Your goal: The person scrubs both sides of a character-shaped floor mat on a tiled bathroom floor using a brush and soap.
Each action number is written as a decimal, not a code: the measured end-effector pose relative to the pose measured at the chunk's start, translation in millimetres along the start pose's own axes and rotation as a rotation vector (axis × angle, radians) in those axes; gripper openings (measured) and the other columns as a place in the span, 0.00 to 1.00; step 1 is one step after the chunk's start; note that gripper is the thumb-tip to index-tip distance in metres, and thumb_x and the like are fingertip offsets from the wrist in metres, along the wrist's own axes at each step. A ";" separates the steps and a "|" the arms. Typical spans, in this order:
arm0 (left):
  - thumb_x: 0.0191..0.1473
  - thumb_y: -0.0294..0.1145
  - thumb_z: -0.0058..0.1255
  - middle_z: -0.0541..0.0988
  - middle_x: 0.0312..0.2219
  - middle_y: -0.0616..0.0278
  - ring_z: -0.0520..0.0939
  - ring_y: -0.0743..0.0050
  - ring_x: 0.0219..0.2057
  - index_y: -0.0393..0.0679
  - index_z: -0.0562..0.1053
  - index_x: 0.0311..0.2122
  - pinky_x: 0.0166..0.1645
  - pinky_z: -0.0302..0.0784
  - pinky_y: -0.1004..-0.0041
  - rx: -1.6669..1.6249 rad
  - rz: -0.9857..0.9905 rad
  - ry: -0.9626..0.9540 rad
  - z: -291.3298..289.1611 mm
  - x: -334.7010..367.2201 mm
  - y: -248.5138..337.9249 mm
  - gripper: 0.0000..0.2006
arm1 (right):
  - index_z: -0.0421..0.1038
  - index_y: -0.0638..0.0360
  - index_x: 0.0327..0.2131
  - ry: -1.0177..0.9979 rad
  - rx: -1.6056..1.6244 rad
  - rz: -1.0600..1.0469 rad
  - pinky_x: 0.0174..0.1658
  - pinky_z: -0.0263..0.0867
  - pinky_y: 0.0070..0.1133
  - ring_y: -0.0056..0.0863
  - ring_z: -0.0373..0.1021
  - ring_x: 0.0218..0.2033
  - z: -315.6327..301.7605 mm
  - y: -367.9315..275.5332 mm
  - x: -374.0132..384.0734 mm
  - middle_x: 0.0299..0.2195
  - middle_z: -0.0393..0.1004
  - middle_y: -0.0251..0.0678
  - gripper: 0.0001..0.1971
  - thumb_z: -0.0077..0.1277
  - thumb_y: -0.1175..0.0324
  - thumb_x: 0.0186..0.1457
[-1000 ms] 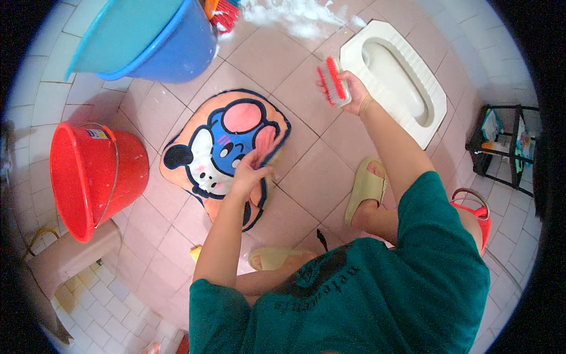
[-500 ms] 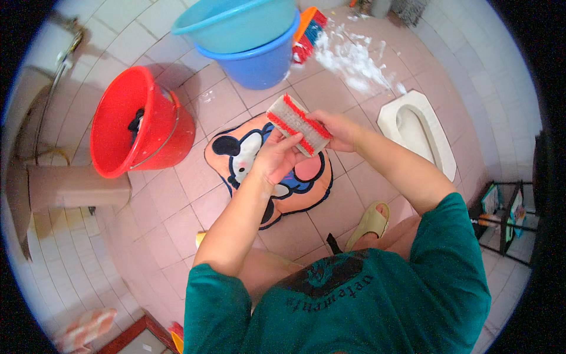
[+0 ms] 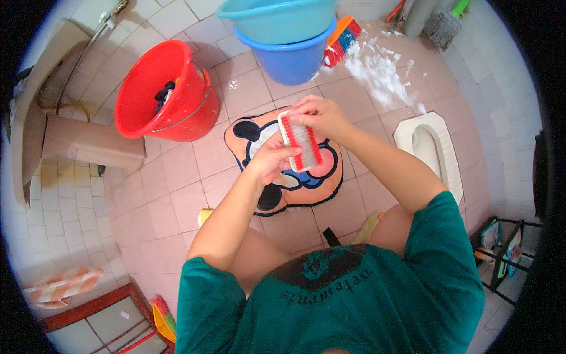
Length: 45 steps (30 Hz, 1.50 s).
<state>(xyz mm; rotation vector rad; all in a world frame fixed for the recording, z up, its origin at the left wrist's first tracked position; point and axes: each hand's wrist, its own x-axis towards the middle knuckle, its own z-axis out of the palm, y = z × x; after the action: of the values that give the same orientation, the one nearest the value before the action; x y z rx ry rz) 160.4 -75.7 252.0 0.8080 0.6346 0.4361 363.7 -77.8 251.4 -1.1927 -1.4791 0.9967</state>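
A flat scrub brush head (image 3: 305, 144) with pale bristles and red bristle stripes is held bristles up, over a cartoon-shaped mat (image 3: 323, 192) on the tiled floor. My left hand (image 3: 271, 158) grips its left side, the thumb lying across the bristles and the other fingers beneath. Against the brush's upper end are the bent fingers of my right hand (image 3: 322, 118), pinching at its edge; the exact contact of the fingertips is partly hidden. The mat is peach with black, white, blue and pink parts, and lies flat under both hands.
A red bucket (image 3: 198, 112) with dark items inside stands left. Beyond the mat, a light blue basin (image 3: 277, 23) sits on a blue bucket (image 3: 289, 65). White foam (image 3: 380, 74) and a red-and-blue broom (image 3: 342, 44) lie beside them. A squat toilet (image 3: 454, 171) is at right.
The brush has turned from a slant to nearly upright in view. My right hand has shifted from its right side to its upper end. The whole view has shifted slightly.
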 end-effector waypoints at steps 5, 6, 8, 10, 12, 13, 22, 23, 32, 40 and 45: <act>0.54 0.23 0.54 0.80 0.40 0.62 0.82 0.73 0.40 0.43 0.73 0.48 0.44 0.80 0.71 0.114 -0.051 0.181 -10.6 10.7 -10.3 0.15 | 0.81 0.59 0.35 0.254 0.014 0.279 0.37 0.71 0.23 0.24 0.75 0.30 -8.7 38.5 15.3 0.30 0.81 0.35 0.13 0.59 0.59 0.52; 0.55 0.23 0.53 0.80 0.39 0.62 0.82 0.74 0.40 0.42 0.73 0.47 0.41 0.81 0.71 0.053 -0.057 0.215 -4.2 9.7 -12.7 0.14 | 0.82 0.58 0.34 0.271 -0.044 0.324 0.36 0.72 0.25 0.26 0.76 0.29 -14.3 57.0 18.5 0.30 0.81 0.35 0.14 0.58 0.57 0.52; 0.56 0.22 0.50 0.79 0.43 0.56 0.82 0.65 0.44 0.39 0.71 0.49 0.46 0.82 0.63 0.008 -0.121 0.212 -20.0 20.1 -29.3 0.14 | 0.82 0.53 0.35 -0.104 -1.070 0.210 0.41 0.72 0.32 0.32 0.77 0.34 -30.7 107.1 40.3 0.33 0.81 0.41 0.18 0.58 0.51 0.47; 0.57 0.22 0.49 0.77 0.47 0.49 0.79 0.56 0.48 0.38 0.63 0.58 0.53 0.78 0.59 -0.072 -0.178 0.218 -34.9 16.6 -31.0 0.23 | 0.81 0.53 0.36 -0.147 -1.097 0.303 0.42 0.70 0.35 0.32 0.76 0.36 -14.0 106.7 48.3 0.35 0.79 0.40 0.18 0.58 0.51 0.47; 0.58 0.23 0.48 0.77 0.48 0.50 0.78 0.56 0.50 0.40 0.62 0.59 0.53 0.78 0.60 -0.041 -0.231 0.259 -50.6 20.6 -46.5 0.23 | 0.80 0.53 0.38 -0.069 -0.969 0.310 0.43 0.68 0.37 0.33 0.74 0.38 0.2 110.8 42.4 0.37 0.78 0.40 0.19 0.58 0.51 0.47; 0.58 0.24 0.48 0.77 0.48 0.51 0.78 0.57 0.51 0.40 0.63 0.58 0.52 0.78 0.61 0.005 -0.243 0.332 -61.3 18.9 -54.2 0.22 | 0.79 0.53 0.39 -0.048 -0.927 0.299 0.43 0.67 0.38 0.33 0.73 0.39 6.5 114.9 39.7 0.38 0.77 0.40 0.19 0.58 0.51 0.47; 0.56 0.27 0.50 0.78 0.43 0.58 0.79 0.62 0.45 0.41 0.69 0.50 0.49 0.79 0.62 -0.122 -0.393 0.334 -104.8 57.9 -94.7 0.16 | 0.73 0.52 0.46 -0.130 -1.066 0.421 0.47 0.59 0.48 0.35 0.65 0.49 -45.0 131.9 -83.6 0.48 0.69 0.40 0.23 0.57 0.51 0.49; 0.56 0.28 0.50 0.78 0.43 0.58 0.80 0.62 0.44 0.41 0.69 0.49 0.48 0.80 0.62 -0.103 -0.352 0.411 -117.4 37.8 -60.7 0.14 | 0.73 0.52 0.47 -0.140 -1.081 0.390 0.48 0.58 0.50 0.35 0.64 0.50 -42.9 123.4 -71.3 0.49 0.69 0.40 0.24 0.57 0.51 0.49; 0.58 0.28 0.49 0.76 0.49 0.52 0.78 0.57 0.50 0.38 0.69 0.52 0.55 0.74 0.54 -0.102 -0.172 0.505 -125.3 12.4 -28.9 0.17 | 0.67 0.51 0.55 -0.273 -1.629 0.759 0.52 0.49 0.60 0.37 0.55 0.60 -151.1 150.6 -88.7 0.58 0.61 0.40 0.29 0.55 0.51 0.50; 0.53 0.23 0.53 0.79 0.41 0.54 0.82 0.59 0.40 0.35 0.70 0.47 0.45 0.82 0.60 0.115 -0.314 0.608 -95.7 3.0 -65.2 0.15 | 0.63 0.49 0.61 -0.723 -1.425 0.613 0.66 0.47 0.37 0.40 0.51 0.66 -96.5 110.8 -40.3 0.67 0.51 0.42 0.35 0.56 0.48 0.51; 0.56 0.28 0.54 0.78 0.41 0.56 0.82 0.63 0.41 0.41 0.65 0.56 0.41 0.82 0.64 -0.009 -0.286 0.319 -26.8 58.0 -96.9 0.23 | 0.59 0.59 0.60 -0.404 0.513 1.219 0.52 0.67 0.37 0.38 0.70 0.52 2.4 134.2 -51.9 0.50 0.72 0.47 0.37 0.54 0.45 0.54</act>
<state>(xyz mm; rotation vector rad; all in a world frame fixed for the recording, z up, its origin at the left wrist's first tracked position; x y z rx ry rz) 196.6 -88.0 142.5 0.6307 1.0296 0.3070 391.9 -103.2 112.6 -1.5229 -0.5325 2.3586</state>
